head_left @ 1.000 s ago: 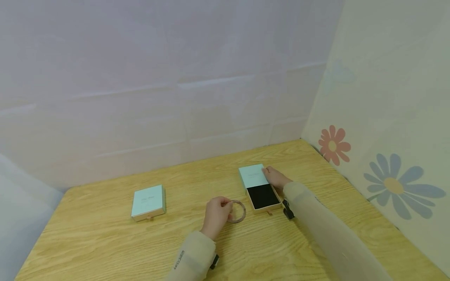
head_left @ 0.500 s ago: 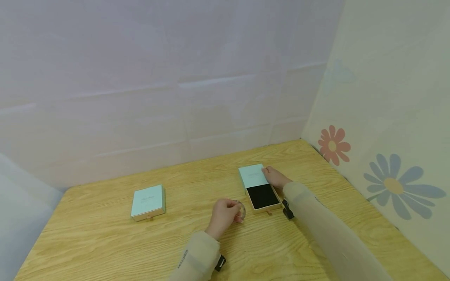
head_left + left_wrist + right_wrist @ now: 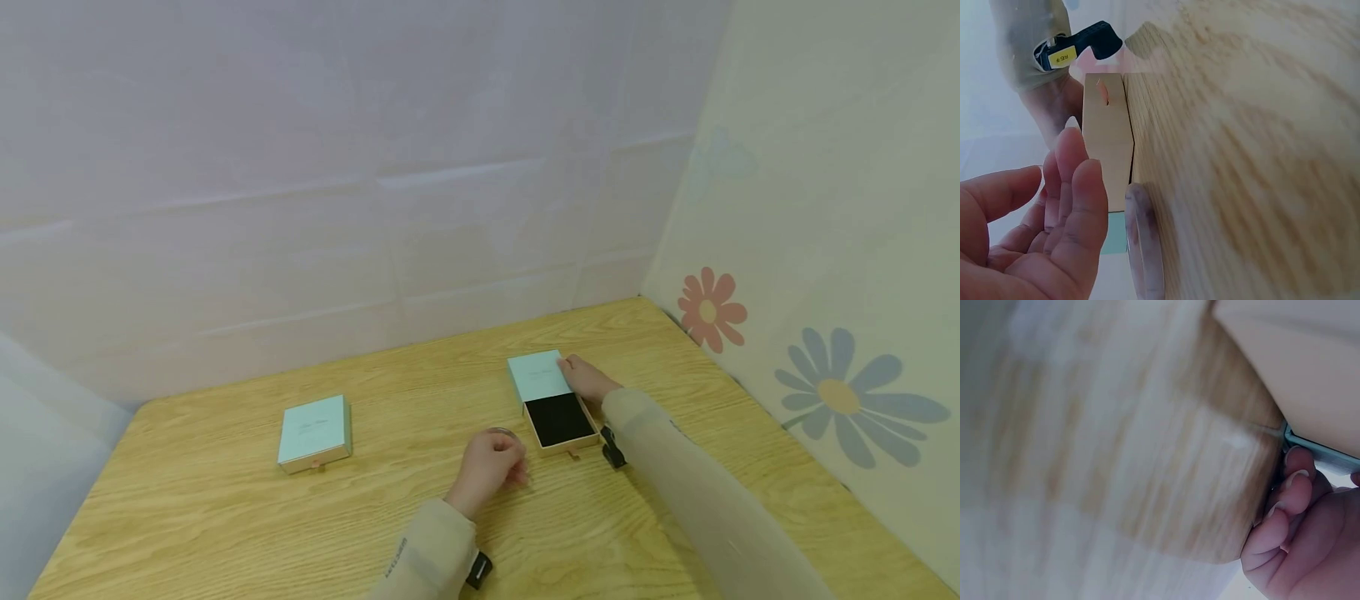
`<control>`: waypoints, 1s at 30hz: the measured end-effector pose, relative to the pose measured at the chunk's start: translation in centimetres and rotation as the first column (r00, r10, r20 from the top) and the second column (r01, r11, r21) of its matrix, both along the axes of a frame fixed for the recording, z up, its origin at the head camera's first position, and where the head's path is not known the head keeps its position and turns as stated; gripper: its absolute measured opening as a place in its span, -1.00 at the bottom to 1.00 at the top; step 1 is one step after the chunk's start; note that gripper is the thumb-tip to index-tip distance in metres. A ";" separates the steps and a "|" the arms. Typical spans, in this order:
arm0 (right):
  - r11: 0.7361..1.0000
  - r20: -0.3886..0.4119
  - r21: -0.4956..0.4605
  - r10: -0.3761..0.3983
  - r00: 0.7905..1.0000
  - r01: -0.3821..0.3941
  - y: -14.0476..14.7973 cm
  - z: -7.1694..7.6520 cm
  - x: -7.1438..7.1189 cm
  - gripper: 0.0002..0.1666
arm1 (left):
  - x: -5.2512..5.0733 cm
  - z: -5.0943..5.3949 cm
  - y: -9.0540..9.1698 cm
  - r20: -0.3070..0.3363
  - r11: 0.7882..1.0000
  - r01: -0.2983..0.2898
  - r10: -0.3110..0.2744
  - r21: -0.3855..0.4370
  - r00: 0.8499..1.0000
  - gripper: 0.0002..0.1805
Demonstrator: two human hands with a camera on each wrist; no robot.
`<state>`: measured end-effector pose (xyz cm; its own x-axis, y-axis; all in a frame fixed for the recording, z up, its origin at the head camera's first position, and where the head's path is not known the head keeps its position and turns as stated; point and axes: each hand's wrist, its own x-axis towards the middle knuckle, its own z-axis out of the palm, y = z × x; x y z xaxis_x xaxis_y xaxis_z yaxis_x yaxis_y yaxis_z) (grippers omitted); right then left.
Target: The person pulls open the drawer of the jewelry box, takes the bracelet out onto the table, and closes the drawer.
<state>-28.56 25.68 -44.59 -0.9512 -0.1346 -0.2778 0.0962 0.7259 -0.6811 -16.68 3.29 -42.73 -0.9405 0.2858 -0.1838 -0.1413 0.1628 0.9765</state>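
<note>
In the head view my left hand (image 3: pixel 486 471) hovers low over the table, largely hiding a bangle (image 3: pixel 501 431). The left wrist view shows the mottled purplish bangle (image 3: pixel 1152 247) lying on the wood, apart from the loosely bent fingers (image 3: pixel 1082 215). My right hand (image 3: pixel 591 381) grips the right side of a mint-green jewellery box (image 3: pixel 542 375), thumb on top. Its drawer (image 3: pixel 561 420), lined in black, is pulled out toward me. Fingertips curl low against the box's mint sleeve (image 3: pixel 1329 456) in the right wrist view.
A second mint-green box (image 3: pixel 315 429), drawer pushed in, stands at the left on the wooden table (image 3: pixel 405 383). Pale cloth (image 3: pixel 337 167) hangs behind the table, and a flower-printed wall covering (image 3: pixel 825 208) borders the right side.
My left hand has moved slightly right and toward me. It pinched the bangle's edge earlier and has let it go on the table. The right hand and box have stayed put.
</note>
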 end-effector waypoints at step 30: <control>0.999 0.020 -0.016 -0.042 0.999 0.043 -0.3 -0.3 -0.1 -0.35 | 0.5 0.4 1.7 0.070 0.991 0.115 -0.110 -0.073 0.991 -0.77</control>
<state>-28.69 25.34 -44.90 -0.9505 -0.0990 -0.2947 0.1403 0.7095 -0.6907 -16.18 5.02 -42.35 -0.8882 0.3719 -0.2696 -0.1812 0.2557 0.9496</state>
